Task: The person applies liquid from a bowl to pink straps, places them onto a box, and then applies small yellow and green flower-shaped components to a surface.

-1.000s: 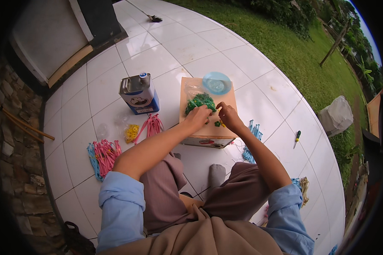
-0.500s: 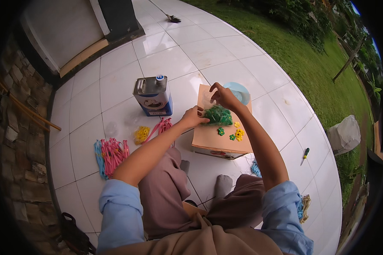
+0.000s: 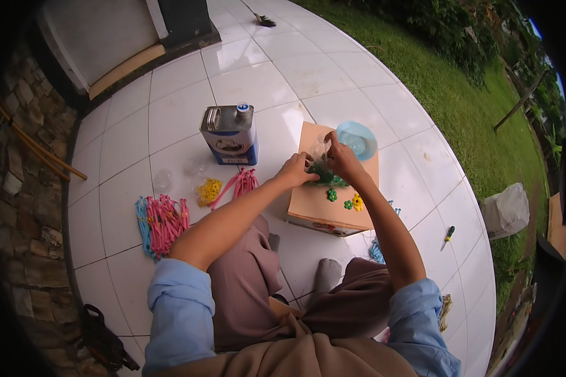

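Note:
A clear plastic bag of green flower-shaped pieces [image 3: 322,173] sits on a cardboard box [image 3: 308,204]. My left hand [image 3: 297,171] is closed on the bag's left side, its fingertips partly hidden by the plastic. From the right, my right hand [image 3: 343,160] pinches the bag's clear upper part. Loose green flowers [image 3: 332,195] and yellow flowers [image 3: 357,201] lie on the box top, nearer to me than the bag. A light blue bowl [image 3: 366,149] stands at the far right corner of the box, beyond my right hand.
Left of the box stands a blue and white metal can [image 3: 236,141]. Nearer lie a bag of yellow pieces [image 3: 209,191], pink straps [image 3: 240,184] and a pink bundle [image 3: 168,220] beside light blue strands. On the right, a green-handled screwdriver [image 3: 449,235] rests on the tiles.
My right hand has come down and closed on the bag's top. My left hand has shifted slightly right, and the bag's clear upper part now stands up between the hands.

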Demonstrator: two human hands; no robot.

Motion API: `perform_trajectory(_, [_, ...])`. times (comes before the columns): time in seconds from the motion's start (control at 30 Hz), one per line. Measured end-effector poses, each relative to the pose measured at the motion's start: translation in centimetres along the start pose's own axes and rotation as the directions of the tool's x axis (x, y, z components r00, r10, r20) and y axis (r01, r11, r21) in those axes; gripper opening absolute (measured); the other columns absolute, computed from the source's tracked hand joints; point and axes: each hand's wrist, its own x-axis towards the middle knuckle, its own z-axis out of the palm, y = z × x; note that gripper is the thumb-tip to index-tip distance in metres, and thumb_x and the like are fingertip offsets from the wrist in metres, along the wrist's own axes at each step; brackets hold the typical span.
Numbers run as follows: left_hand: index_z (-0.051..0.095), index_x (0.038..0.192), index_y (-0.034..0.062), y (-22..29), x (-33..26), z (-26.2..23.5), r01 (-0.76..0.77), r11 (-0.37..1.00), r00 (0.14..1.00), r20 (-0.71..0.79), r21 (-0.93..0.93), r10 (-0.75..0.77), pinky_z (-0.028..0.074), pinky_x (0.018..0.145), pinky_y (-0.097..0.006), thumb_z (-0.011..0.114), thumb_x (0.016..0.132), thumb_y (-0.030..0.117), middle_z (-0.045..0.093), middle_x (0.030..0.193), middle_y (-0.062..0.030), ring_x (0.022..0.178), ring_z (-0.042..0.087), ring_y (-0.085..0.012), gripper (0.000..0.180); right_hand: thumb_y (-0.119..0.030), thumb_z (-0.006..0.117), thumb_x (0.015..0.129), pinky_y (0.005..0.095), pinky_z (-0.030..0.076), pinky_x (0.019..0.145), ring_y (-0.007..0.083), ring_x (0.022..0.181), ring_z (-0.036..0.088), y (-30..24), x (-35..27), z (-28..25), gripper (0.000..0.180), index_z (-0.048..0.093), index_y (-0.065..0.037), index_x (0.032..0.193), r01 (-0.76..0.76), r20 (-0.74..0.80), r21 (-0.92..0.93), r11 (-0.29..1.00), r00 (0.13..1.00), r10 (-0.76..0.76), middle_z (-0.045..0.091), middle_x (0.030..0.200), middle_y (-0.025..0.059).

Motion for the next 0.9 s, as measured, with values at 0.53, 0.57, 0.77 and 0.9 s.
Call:
perform_trajectory(0.53, [0.056, 0.092, 0.0022, 7.2, 1.0, -1.4, -0.374, 0.865, 0.87, -0.45, -0.334, 0.202, 0.054, 0.064, -0.029, 0.071, 0.072, 0.005, 0.063, 0.088, -0.0074, 0.072, 0.064, -0.0192, 0.024, -0.004, 0.069, 0.076, 0.023, 0.042, 0.063, 0.0127, 0.077, 0.054, -0.3, -0.3, -3.6, 0.054, 0.036, -0.001, 0.118, -0.128, 0.01, 0.96, 0.249, 0.905, 0.426, 0.057, 0.1, 0.0126])
perform_trajectory(0.57, [0.057, 0.09, 0.0019, 7.2, 1.1, -1.3, -0.369, 0.86, 0.875, -0.444, -0.352, 0.194, 0.054, 0.064, -0.028, 0.07, 0.073, 0.005, 0.065, 0.085, -0.007, 0.073, 0.064, -0.0186, 0.021, -0.004, 0.069, 0.076, 0.023, 0.042, 0.063, 0.0127, 0.077, 0.054, 0.1, -0.5, -3.6, 0.054, 0.036, -0.001, 0.118, -0.128, 0.008, 0.959, 0.252, 0.904, 0.428, 0.057, 0.1, 0.0126])
perform_trajectory(0.77, [0.063, 0.086, 0.0031, 6.2, 1.5, -1.8, -0.328, 0.926, 0.89, -0.391, -0.188, 0.235, 0.055, 0.065, -0.03, 0.069, 0.076, 0.008, 0.067, 0.085, -0.0085, 0.073, 0.066, -0.0196, 0.013, -0.001, 0.067, 0.077, 0.0277, 0.048, 0.074, 0.0178, 0.084, 0.058, 1.5, -0.9, -2.7, 0.051, 0.036, -0.001, 0.118, -0.137, 0.018, 0.954, 0.265, 0.913, 0.407, 0.056, 0.104, 0.0144])
perform_trajectory(0.9, [0.064, 0.086, 0.0062, 6.9, 0.9, -2.1, -0.157, 0.984, 0.913, -0.367, 0.083, 0.177, 0.051, 0.065, -0.034, 0.07, 0.075, 0.016, 0.066, 0.078, -0.0062, 0.077, 0.061, -0.0212, 0.016, 0.001, 0.064, 0.077, 0.0291, 0.05, 0.075, 0.0187, 0.084, 0.06, 2.4, -1.2, -2.1, 0.046, 0.038, -0.002, 0.115, -0.129, -0.009, 0.928, 0.349, 0.93, 0.367, 0.058, 0.102, 0.0153])
